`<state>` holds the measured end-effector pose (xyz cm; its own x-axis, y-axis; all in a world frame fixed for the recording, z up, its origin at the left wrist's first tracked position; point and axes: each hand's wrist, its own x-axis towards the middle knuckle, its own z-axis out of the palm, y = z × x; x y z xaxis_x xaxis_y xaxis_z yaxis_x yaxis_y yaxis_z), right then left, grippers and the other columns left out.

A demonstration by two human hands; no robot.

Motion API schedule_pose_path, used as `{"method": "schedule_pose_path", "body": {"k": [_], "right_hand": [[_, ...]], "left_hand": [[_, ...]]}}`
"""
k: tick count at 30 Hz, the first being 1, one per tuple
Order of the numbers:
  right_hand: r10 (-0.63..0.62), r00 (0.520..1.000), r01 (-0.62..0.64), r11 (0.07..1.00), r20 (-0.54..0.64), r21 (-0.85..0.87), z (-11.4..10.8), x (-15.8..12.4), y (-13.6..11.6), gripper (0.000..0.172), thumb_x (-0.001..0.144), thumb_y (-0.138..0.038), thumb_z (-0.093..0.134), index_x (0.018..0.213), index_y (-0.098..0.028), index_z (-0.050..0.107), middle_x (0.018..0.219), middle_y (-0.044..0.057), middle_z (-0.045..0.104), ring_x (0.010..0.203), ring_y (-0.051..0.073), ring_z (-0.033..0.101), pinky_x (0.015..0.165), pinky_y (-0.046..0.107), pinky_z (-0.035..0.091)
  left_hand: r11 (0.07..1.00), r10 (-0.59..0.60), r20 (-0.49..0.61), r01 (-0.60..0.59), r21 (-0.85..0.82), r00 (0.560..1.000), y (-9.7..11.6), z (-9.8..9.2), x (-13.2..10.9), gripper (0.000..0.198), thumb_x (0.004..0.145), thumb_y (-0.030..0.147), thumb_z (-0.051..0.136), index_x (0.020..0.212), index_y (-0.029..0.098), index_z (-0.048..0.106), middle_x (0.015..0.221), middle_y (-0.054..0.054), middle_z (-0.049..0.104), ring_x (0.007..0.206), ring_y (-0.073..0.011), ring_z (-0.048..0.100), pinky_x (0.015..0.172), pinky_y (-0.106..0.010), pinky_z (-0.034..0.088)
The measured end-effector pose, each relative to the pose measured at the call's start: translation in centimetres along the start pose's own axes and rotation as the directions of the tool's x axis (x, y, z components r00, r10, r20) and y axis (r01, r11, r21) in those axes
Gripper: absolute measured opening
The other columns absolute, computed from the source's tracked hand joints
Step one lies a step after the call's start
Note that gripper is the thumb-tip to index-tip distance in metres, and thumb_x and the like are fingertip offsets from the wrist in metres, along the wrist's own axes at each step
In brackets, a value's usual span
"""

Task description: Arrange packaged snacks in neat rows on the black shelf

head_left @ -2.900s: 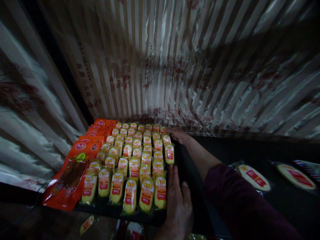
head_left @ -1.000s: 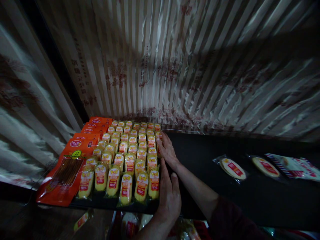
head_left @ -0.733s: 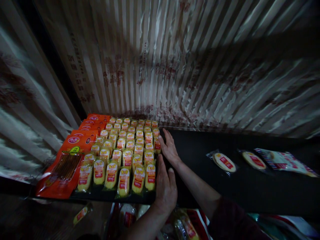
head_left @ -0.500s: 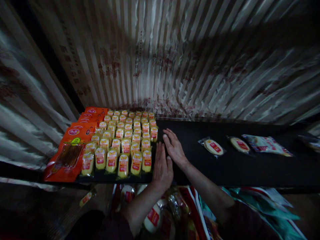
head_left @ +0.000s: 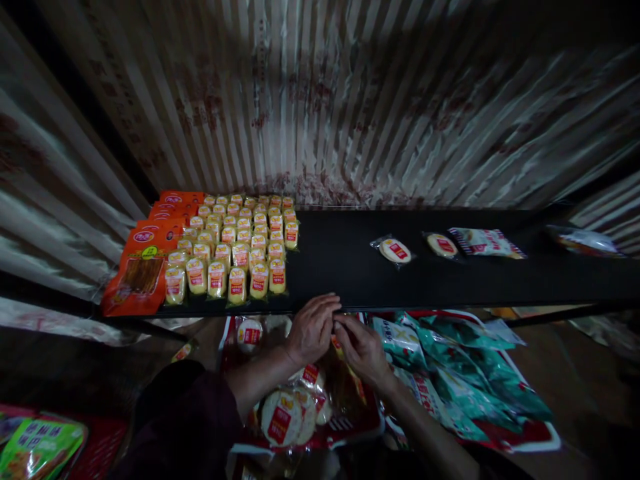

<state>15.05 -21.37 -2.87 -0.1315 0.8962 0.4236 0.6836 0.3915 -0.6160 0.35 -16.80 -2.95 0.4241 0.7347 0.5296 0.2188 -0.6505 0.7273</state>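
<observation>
Seems to be midway through arranging wrapped yellow cakes (head_left: 241, 255) in rows at the left of the black shelf (head_left: 330, 260) — holding left hand (head_left: 311, 330) and right hand (head_left: 363, 350) close together above the red basket (head_left: 363, 420), cannot tell whether gripping anything — and likely needs to part them and reach down
</observation>
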Motion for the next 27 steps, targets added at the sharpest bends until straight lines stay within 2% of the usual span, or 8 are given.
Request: {"method": "schedule_pose_path", "body": {"k": [2, 4, 7, 9, 11, 18, 24, 27], "right_hand": [[-0.018, 0.987, 0.029, 0.997, 0.159, -0.065, 0.6, -0.9, 0.8, 0.020, 0.087, -0.019, 0.044, 0.092, -0.019, 0.063, 0.085, 0.007, 0.071, 0.078, 0.019, 0.068, 0.071, 0.029, 0.054], [0.035, 0.959, 0.001, 0.992, 0.280, -0.125, 0.9, -1.4, 1.4, 0.024, 0.088, -0.020, 0.042, 0.095, -0.020, 0.064, 0.091, 0.008, 0.071, 0.084, 0.020, 0.068, 0.075, 0.031, 0.054], [0.207, 0.910, -0.132, 0.966, 0.360, -0.223, 1.0, -2.0, 2.2, 0.029, 0.090, -0.022, 0.038, 0.105, -0.019, 0.063, 0.102, 0.009, 0.071, 0.092, 0.021, 0.067, 0.082, 0.034, 0.052], [0.333, 0.858, -0.224, 0.928, 0.391, -0.299, 0.8, -2.4, 2.6, 0.033, 0.089, -0.022, 0.038, 0.112, -0.018, 0.061, 0.109, 0.011, 0.069, 0.097, 0.022, 0.067, 0.085, 0.034, 0.051], [0.410, 0.800, -0.277, 0.900, 0.439, -0.336, 0.7, -2.7, 2.9, 0.038, 0.087, -0.018, 0.038, 0.119, -0.018, 0.058, 0.114, 0.012, 0.068, 0.102, 0.023, 0.065, 0.087, 0.034, 0.049], [0.433, 0.716, -0.347, 0.901, 0.547, -0.259, 0.8, -3.0, 3.3, 0.049, 0.084, -0.015, 0.038, 0.132, -0.011, 0.047, 0.119, 0.017, 0.065, 0.107, 0.025, 0.063, 0.088, 0.035, 0.047], [0.484, 0.666, -0.385, 0.875, 0.567, -0.294, 0.2, -2.2, 3.1, 0.046, 0.085, -0.019, 0.038, 0.128, -0.010, 0.051, 0.110, 0.017, 0.069, 0.097, 0.026, 0.067, 0.083, 0.036, 0.048], [0.432, 0.684, -0.409, 0.894, 0.588, -0.181, 0.0, -1.9, 3.2, 0.036, 0.084, -0.017, 0.038, 0.113, -0.015, 0.059, 0.098, 0.011, 0.071, 0.090, 0.023, 0.067, 0.081, 0.034, 0.048]], "left_hand": [[0.994, -0.108, 0.077, 0.109, -0.002, 0.991, 0.8, -0.1, -1.9, 0.031, 0.087, 0.013, 0.037, 0.108, 0.017, 0.060, 0.112, -0.010, 0.066, 0.109, -0.0177, 0.060, 0.098, -0.038, 0.048], [0.941, -0.337, 0.065, 0.338, 0.002, 0.939, 1.2, 0.1, -3.6, 0.032, 0.084, 0.011, 0.037, 0.104, 0.019, 0.061, 0.114, -0.008, 0.065, 0.109, -0.0176, 0.059, 0.099, -0.038, 0.046], [0.708, -0.698, 0.075, 0.702, -0.079, 0.713, 0.8, 0.8, -5.5, 0.032, 0.079, 0.008, 0.043, 0.102, 0.022, 0.060, 0.104, -0.004, 0.068, 0.099, -0.0175, 0.062, 0.095, -0.037, 0.047], [0.530, -0.814, 0.149, 0.823, -0.203, 0.561, 0.1, 1.3, -6.1, 0.033, 0.076, 0.008, 0.048, 0.103, 0.023, 0.060, 0.106, -0.003, 0.068, 0.099, -0.0179, 0.062, 0.095, -0.036, 0.046], [0.416, -0.848, 0.214, 0.859, -0.300, 0.485, -0.6, 1.9, -6.2, 0.035, 0.075, 0.007, 0.051, 0.106, 0.021, 0.059, 0.115, -0.006, 0.065, 0.103, -0.0185, 0.061, 0.097, -0.035, 0.044], [0.290, -0.844, 0.328, 0.875, -0.389, 0.425, -1.2, 2.9, -5.8, 0.048, 0.075, 0.008, 0.050, 0.122, 0.018, 0.052, 0.125, -0.012, 0.058, 0.108, -0.0200, 0.059, 0.093, -0.034, 0.046], [0.263, -0.826, 0.366, 0.867, -0.424, 0.429, -0.3, 2.2, -5.3, 0.054, 0.070, 0.003, 0.051, 0.120, 0.021, 0.054, 0.121, -0.008, 0.060, 0.104, -0.0185, 0.058, 0.092, -0.034, 0.047], [0.289, -0.831, 0.328, 0.853, -0.434, 0.449, -0.1, 1.9, -5.2, 0.049, 0.074, 0.007, 0.052, 0.121, 0.019, 0.053, 0.117, -0.009, 0.059, 0.100, -0.0179, 0.058, 0.085, -0.031, 0.050]]}}
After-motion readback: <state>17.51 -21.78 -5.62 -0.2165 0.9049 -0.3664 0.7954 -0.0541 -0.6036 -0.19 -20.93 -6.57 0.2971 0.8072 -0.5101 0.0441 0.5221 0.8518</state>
